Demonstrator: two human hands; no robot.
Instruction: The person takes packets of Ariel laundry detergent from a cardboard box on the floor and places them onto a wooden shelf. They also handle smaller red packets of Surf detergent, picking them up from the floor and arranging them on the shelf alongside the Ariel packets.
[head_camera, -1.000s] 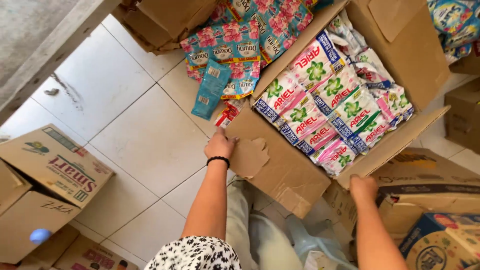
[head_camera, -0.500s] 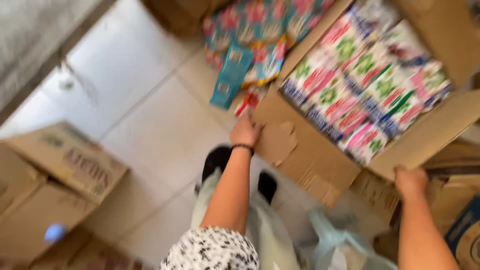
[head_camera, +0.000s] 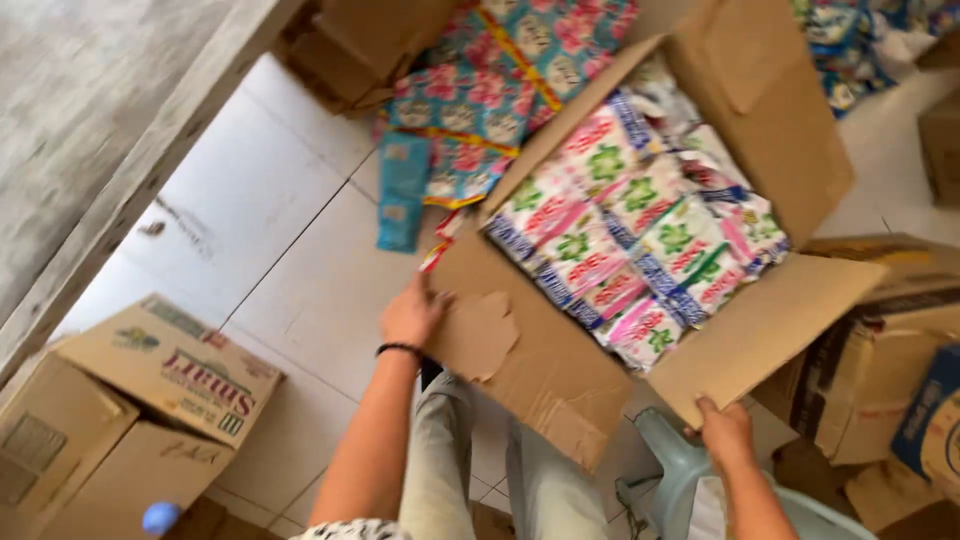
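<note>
An open cardboard box (head_camera: 560, 360) is filled with white, pink and green detergent sachets (head_camera: 630, 230). My left hand (head_camera: 412, 312), with a black band on the wrist, grips the box's near left corner. My right hand (head_camera: 727, 432) holds the edge of the box's front right flap (head_camera: 760, 330). The box is tilted and held over my legs in pale trousers (head_camera: 450, 450).
Teal and pink flowered sachet packs (head_camera: 470, 110) lie on the white tiled floor beyond the box. A printed cardboard box (head_camera: 150, 390) stands at lower left, more boxes (head_camera: 890, 380) at right. A pale green plastic stool (head_camera: 690, 480) sits under my right hand. A grey wall ledge (head_camera: 90, 150) runs at upper left.
The view swung and steadied. The box has shifted slightly left and nearer, both hands staying on it; my right hand has moved lower along the flap.
</note>
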